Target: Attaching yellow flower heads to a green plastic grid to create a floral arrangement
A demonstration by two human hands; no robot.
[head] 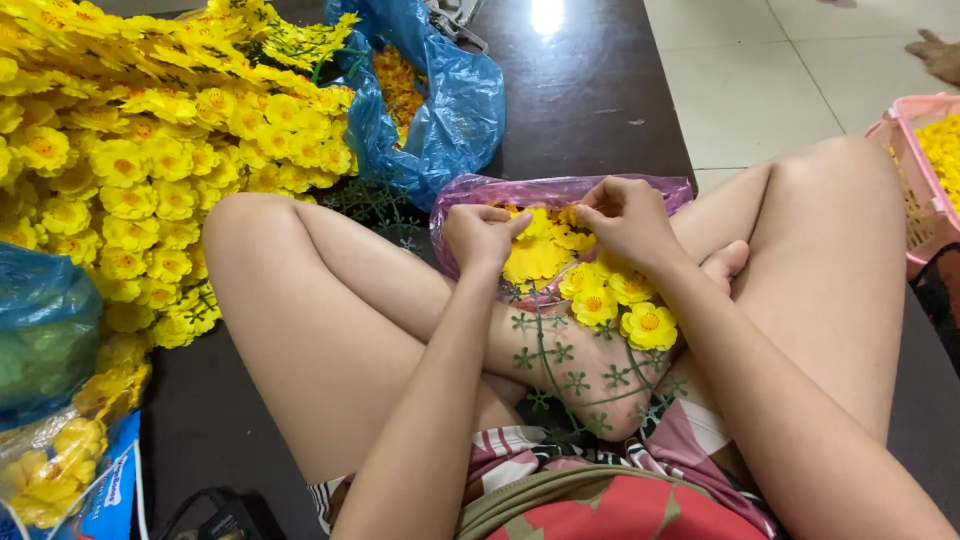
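I judge I'm mid-assembly: left hand (480,235) and right hand (625,220) each pinch yellow petals (535,258) over the pink bag (560,190); next calls for the green stem (560,355).

Bright, sharp view; overhead light glares on dark floor (560,90)

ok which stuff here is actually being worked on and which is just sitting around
In hand:
left hand and right hand at loose yellow petals
pink bag holding them
green stem with three yellow flowers

Lying about:
big flower pile
blue bag
pink basket
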